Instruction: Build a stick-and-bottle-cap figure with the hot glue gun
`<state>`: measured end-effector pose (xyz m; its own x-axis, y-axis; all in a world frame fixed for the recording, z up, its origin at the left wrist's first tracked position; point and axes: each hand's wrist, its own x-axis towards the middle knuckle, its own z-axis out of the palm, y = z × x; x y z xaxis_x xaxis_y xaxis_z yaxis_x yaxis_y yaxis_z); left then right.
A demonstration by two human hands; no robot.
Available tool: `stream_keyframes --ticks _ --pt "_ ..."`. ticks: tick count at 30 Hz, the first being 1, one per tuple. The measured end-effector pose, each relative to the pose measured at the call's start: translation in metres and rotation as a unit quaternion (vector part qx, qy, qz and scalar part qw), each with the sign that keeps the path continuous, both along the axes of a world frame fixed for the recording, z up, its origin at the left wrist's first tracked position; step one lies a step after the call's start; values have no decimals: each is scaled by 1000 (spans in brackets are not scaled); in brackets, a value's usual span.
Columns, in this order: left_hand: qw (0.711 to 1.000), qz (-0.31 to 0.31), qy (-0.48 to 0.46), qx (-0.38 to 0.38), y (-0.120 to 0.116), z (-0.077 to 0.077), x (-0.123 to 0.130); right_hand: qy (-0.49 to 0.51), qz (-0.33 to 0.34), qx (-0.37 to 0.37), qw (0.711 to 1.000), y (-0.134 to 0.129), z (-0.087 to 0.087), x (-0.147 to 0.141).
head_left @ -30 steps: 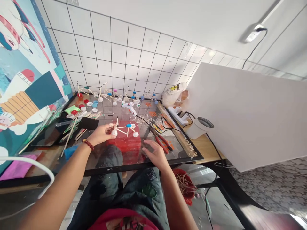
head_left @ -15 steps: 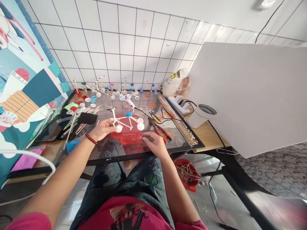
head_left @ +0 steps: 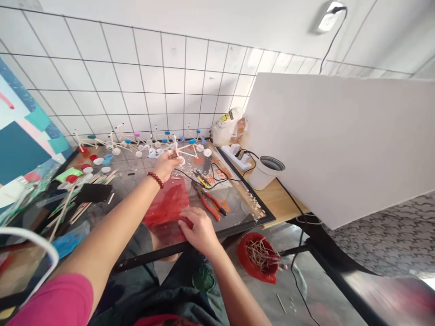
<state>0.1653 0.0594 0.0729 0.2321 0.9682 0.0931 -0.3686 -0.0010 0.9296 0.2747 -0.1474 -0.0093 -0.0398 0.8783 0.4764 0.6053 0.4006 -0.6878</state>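
Observation:
My left hand (head_left: 165, 165), with a red bead bracelet at the wrist, reaches out over the far half of the glass table (head_left: 129, 199). Its fingers pinch the front of a small stick bicycle (head_left: 188, 149) that has a blue oval seat and white cap wheels. My right hand (head_left: 199, 228) rests near the table's front edge, on the red sheet (head_left: 166, 203), its fingers curled and apart, nothing seen in them. Red-handled pliers (head_left: 210, 203) lie just beyond it, beside a yellow cutter (head_left: 203, 179).
More stick bicycles (head_left: 127, 142) line the wall side. Bottle caps (head_left: 98, 161), sticks and a black piece (head_left: 94, 193) lie left. On the right stand a power strip (head_left: 237, 156) and white pot (head_left: 267, 172); a red bin (head_left: 258, 258) of sticks is below.
My left hand has carried the stick bicycle away from me, toward the row at the back. My right hand has drawn closer to the front edge. The view has shifted right.

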Motion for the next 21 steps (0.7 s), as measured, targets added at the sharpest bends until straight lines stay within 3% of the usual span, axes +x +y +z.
stream_keyframes --ticks 6,10,13,15,18,21 --pt "1000 -24 3 -3 72 -6 61 46 5 1 999 1 -5 -2" --pt "999 -46 -1 -24 93 -10 74 111 21 -2 994 -6 3 1" --pt "997 -70 -16 -31 85 -9 67 198 24 -12 980 -8 21 18" --pt "995 -92 -35 -31 70 -5 57 254 -14 -24 967 2 35 35" --pt "991 -111 -66 -28 41 1 37 356 -71 -92 927 38 53 58" --pt "989 -112 -86 -35 14 6 16 386 -94 -67 915 86 64 65"
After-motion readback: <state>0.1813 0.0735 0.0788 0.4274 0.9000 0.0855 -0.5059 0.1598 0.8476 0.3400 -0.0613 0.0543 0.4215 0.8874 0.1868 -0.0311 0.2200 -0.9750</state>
